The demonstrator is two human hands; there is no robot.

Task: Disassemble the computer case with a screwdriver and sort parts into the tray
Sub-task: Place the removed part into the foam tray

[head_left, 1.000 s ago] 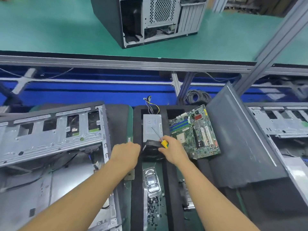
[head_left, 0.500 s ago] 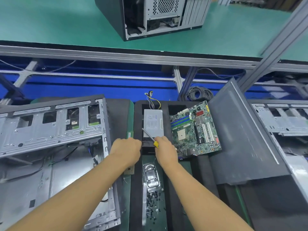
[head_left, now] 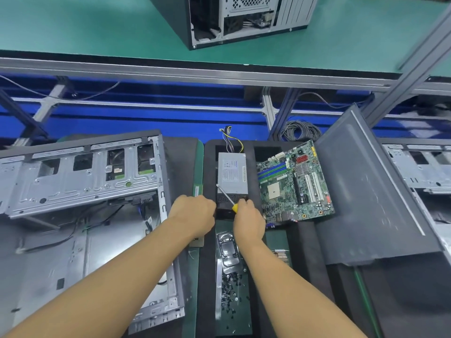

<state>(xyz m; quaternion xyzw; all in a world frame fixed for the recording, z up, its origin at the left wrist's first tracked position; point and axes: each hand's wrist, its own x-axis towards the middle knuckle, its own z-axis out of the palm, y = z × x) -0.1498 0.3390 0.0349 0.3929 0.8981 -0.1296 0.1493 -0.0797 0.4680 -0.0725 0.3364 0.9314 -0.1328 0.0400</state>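
Note:
The open grey computer case (head_left: 80,181) lies on its side at the left. Right of it is the black foam tray (head_left: 209,264), holding a grey power supply (head_left: 231,172) and a green motherboard (head_left: 295,184). A black part (head_left: 223,212) sits in the tray just below the power supply, between my hands. My left hand (head_left: 192,215) grips its left edge, fingers curled down out of sight. My right hand (head_left: 249,220) touches its right side while holding the yellow-handled screwdriver (head_left: 227,196), whose shaft points up-left over the power supply.
Nearer me the tray holds a shiny metal bracket (head_left: 228,250) and several black screws (head_left: 231,289). A grey side panel (head_left: 366,191) leans at the right, with another chassis (head_left: 419,167) beyond. A closed case (head_left: 244,18) stands on the far green bench. A cable coil (head_left: 300,130) hangs behind.
Both hands have brought the black part down into the tray slot below the power supply. My right hand shifted left, closer to my left hand, and the screwdriver shaft leans further left.

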